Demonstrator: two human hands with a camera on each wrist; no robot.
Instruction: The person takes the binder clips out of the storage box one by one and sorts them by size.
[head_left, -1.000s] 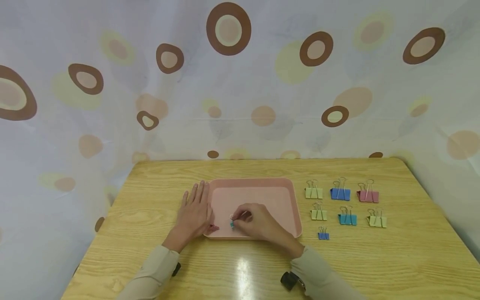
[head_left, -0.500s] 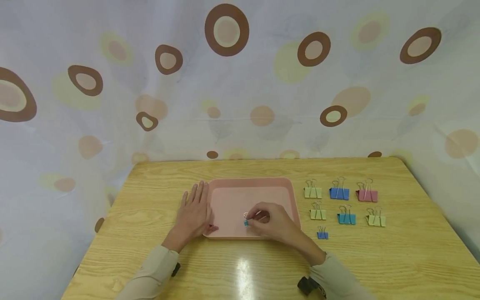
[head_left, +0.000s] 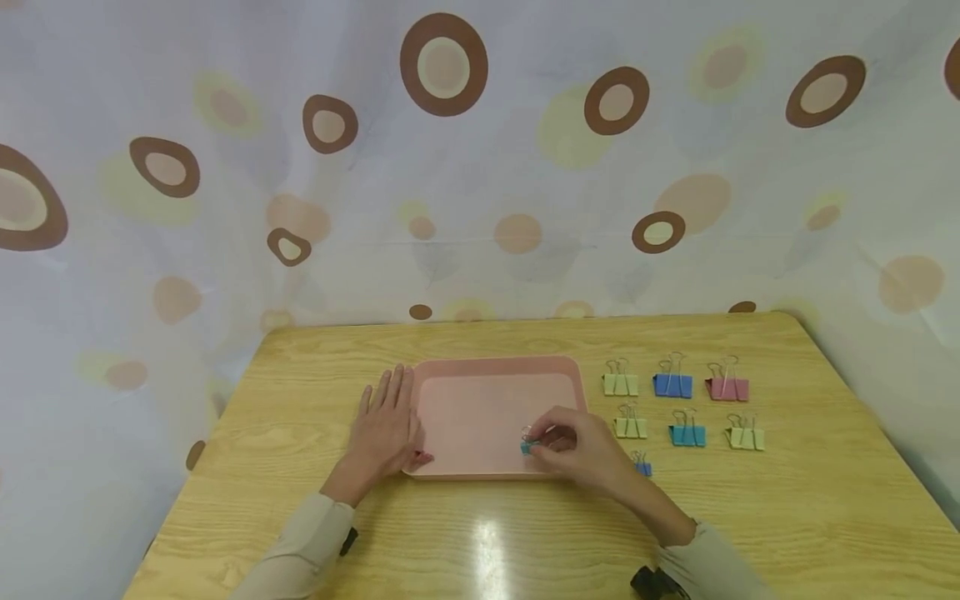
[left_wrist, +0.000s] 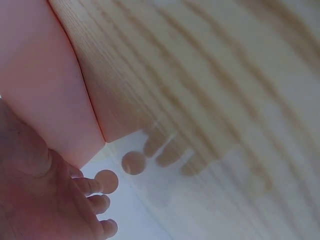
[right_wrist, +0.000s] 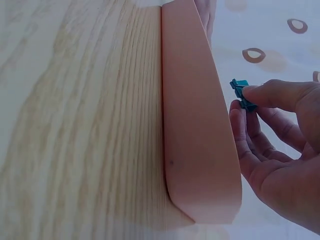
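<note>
A pink tray (head_left: 491, 417) lies on the wooden table. My right hand (head_left: 588, 450) pinches a small teal binder clip (head_left: 528, 447) between thumb and fingers over the tray's front right part. In the right wrist view, the teal clip (right_wrist: 242, 94) shows at the tips of the thumb and fingers, above the tray wall (right_wrist: 197, 115). My left hand (head_left: 381, 429) lies with straight fingers against the tray's left rim. A small dark pink clip (head_left: 422, 457) is in the tray's front left corner, partly hidden by that hand. The left wrist view shows the left palm (left_wrist: 40, 185) beside the tray.
Right of the tray stand several binder clips in rows: light green (head_left: 621, 384), blue (head_left: 673, 385), dark pink (head_left: 727, 388), teal (head_left: 687, 435) and others. A small blue clip (head_left: 643, 469) is partly behind my right hand. A patterned cloth (head_left: 480, 167) hangs behind the table.
My right hand has moved right across the tray with the teal binder clip, from near its middle to its right side. The left hand stays at the left rim. The view has shifted slightly.
</note>
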